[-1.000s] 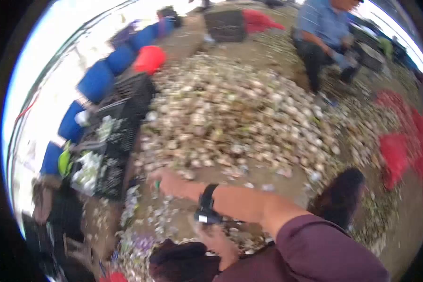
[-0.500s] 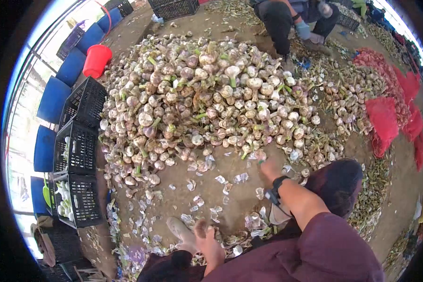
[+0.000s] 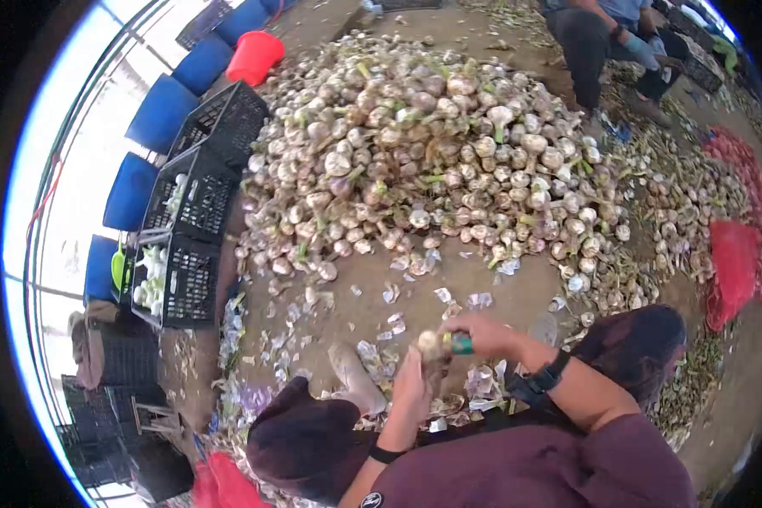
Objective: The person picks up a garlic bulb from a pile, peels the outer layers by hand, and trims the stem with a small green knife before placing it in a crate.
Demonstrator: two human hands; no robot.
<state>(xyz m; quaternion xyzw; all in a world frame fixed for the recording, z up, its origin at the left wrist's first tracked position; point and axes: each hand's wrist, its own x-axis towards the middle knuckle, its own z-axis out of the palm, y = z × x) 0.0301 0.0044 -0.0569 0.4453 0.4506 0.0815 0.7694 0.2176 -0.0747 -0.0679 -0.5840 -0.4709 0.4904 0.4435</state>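
Note:
My left hand (image 3: 410,388) is closed round a pale garlic bulb (image 3: 429,342), held above the ground between my knees. Right beside it, my right hand (image 3: 487,335) grips a small green-handled tool (image 3: 461,345), whose working end I cannot make out. The tool's near end touches or nearly touches the bulb. Beyond both hands rises a large heap of garlic bulbs (image 3: 398,161), some with green stem stubs. Scraps of papery skin (image 3: 395,323) litter the ground before me.
Black crates (image 3: 196,275) stand at left, two holding white bulbs, near blue barrels (image 3: 129,190) and a red bucket (image 3: 255,57). A co-worker (image 3: 593,51) crouches at the upper right. Red mesh sacks (image 3: 731,267) lie at right.
My right hand has come back from the heap's near edge to my left hand. My left hand has risen with a bulb now showing in it. The view has shifted left.

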